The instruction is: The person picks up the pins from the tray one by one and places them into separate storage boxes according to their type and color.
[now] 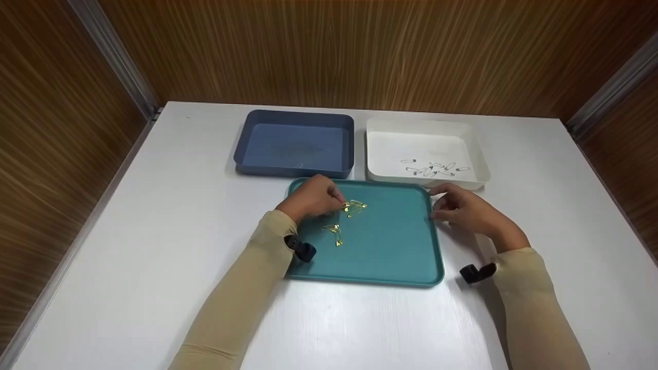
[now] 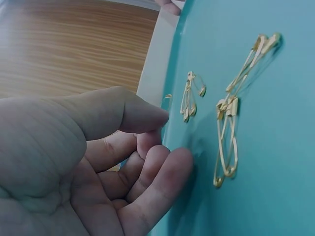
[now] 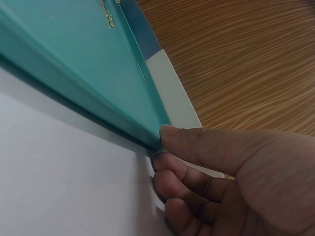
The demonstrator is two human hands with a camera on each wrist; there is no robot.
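Gold pins (image 1: 348, 216) are lying loose on the teal tray (image 1: 390, 252), in its left half, split into a far cluster and a nearer one, both just off my left fingertips. In the left wrist view the same gold pins (image 2: 227, 129) are sitting flat on the tray (image 2: 285, 196), some hooked together.

Going left to right: my left hand (image 1: 311, 198) is hovering over the tray's far-left corner, fingers loosely curled, thumb close to the fingertips but gripping nothing. Wrist view is confirming it: left hand (image 2: 93, 162) is curling toward the tray floor with nothing between thumb and fingers, the pins lying just past it.

My right hand (image 1: 465, 208) is resting at the tray's right edge near the far corner. In the right wrist view my right hand (image 3: 236, 182) is pinching the tray rim (image 3: 142, 118), thumb on top of the edge and the other fingers curled beneath against the table (image 3: 59, 172).

Behind the tray, two bins are sitting side by side on the white table (image 1: 154, 216): a blue bin (image 1: 295, 143) on the left, and a white bin (image 1: 424, 150) on the right holding a small heap of silver pins (image 1: 434, 168). Both bins are just beyond the tray's far edge. Wood panels (image 1: 334, 51) are closing off the back and sides.
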